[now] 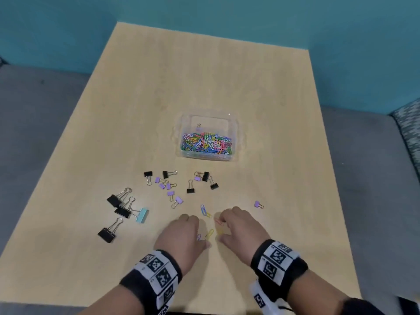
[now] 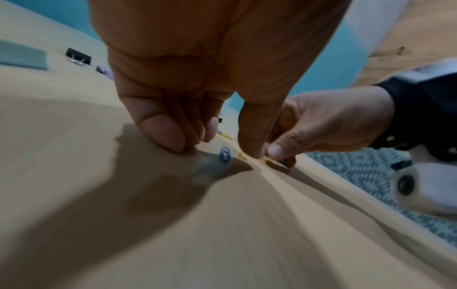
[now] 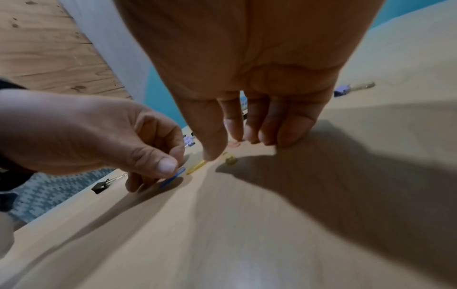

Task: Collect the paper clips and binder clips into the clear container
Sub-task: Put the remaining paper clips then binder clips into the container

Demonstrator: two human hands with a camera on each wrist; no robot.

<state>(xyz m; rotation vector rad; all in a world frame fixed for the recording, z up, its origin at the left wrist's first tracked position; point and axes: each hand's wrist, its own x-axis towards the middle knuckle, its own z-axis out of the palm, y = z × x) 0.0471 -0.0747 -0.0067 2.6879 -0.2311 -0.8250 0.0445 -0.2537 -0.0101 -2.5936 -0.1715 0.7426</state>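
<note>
**Yellow and blue paper clips between your hands**

Your left hand (image 1: 181, 235) pinches at a blue paper clip (image 3: 174, 176); your right hand (image 1: 238, 226), fingers curled, nudges a yellow paper clip (image 1: 209, 234). Next: lift without dropping. Beyond, binder clips (image 1: 172, 185) dot the tabletop (image 1: 284, 178), then the clear container (image 1: 234, 123).

Container (image 1: 236, 133) sits mid-surface (image 1: 227, 71), paper clips (image 1: 205, 143) piled at its near side, one binder clip (image 1: 198, 128) behind them. Binder clips (image 1: 172, 185) scattered in front of the container, spreading left; larger ones (image 1: 120, 208) far left. One stray (image 1: 258, 204) at right. Left hand (image 1: 181, 235) and right hand (image 1: 238, 226) on the near edge, loose paper clips (image 1: 208, 234) between them.
</note>
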